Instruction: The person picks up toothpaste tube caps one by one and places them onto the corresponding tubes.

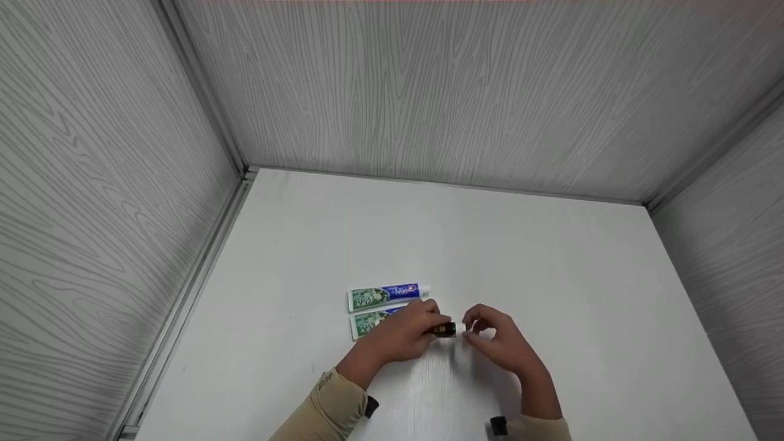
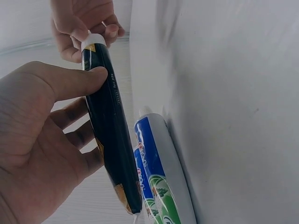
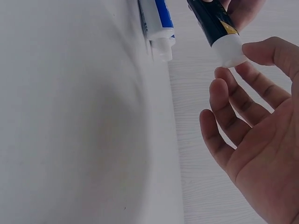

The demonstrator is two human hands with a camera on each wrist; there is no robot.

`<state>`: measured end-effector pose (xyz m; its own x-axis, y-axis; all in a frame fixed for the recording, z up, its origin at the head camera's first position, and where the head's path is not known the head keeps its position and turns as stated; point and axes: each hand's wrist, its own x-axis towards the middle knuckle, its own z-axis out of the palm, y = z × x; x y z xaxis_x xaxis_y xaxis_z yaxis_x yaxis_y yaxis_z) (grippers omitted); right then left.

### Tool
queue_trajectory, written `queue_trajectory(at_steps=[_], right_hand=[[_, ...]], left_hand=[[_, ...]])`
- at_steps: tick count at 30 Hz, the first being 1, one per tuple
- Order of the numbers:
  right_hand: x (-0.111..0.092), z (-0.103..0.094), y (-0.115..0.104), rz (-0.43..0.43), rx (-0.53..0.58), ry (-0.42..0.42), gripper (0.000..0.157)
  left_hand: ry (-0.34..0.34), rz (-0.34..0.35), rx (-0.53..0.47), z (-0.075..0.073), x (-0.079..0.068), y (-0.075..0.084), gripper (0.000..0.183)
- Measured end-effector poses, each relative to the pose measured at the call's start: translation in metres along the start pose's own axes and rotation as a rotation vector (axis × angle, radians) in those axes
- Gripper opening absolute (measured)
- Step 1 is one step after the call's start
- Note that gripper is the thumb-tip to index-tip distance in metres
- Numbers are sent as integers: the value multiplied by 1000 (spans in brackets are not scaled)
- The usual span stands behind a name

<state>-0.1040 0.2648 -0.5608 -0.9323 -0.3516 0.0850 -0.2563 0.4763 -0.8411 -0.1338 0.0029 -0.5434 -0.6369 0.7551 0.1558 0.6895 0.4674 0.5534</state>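
A dark tube with gold patches (image 2: 110, 121) and a white cap (image 3: 228, 50) is in my left hand (image 1: 401, 334). The left thumb lies along its upper side near the cap, with the fingers behind it. At the cap end is my right hand (image 1: 499, 340), whose thumb and forefinger pinch the white cap; its other fingers are loosely bent below. In the head view the tube points right, mostly covered by the left hand. Two blue and green toothpaste tubes lie beside the left hand: the farther tube (image 1: 383, 296) in full view, the nearer tube (image 1: 370, 321) partly hidden by the hand.
The white tabletop (image 1: 551, 263) spreads around the hands. Grey wood-grain panels stand behind it, with a back panel (image 1: 398, 92), a left panel (image 1: 92, 214) and a right panel (image 1: 729, 226). Both sleeves are tan, with a black piece at each wrist.
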Motion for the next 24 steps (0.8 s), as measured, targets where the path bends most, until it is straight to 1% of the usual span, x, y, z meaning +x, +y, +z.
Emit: queue_trajectory(at_steps=[5, 10, 14, 19, 24], right_hand=[[1, -1, 2, 57, -22, -17, 4], [1, -1, 0, 91, -48, -21, 9], [0, 0, -2, 78, -38, -6, 11], [-1, 1, -5, 25, -19, 14, 25], [0, 2, -6, 15, -26, 15, 25]], left_hand=[[7, 5, 28, 2, 0, 0, 30], [3, 7, 31, 3, -1, 0, 32], [5, -4, 8, 3, -1, 1, 32], [3, -19, 15, 1, -2, 0, 33], [1, -22, 22, -1, -2, 0, 33]])
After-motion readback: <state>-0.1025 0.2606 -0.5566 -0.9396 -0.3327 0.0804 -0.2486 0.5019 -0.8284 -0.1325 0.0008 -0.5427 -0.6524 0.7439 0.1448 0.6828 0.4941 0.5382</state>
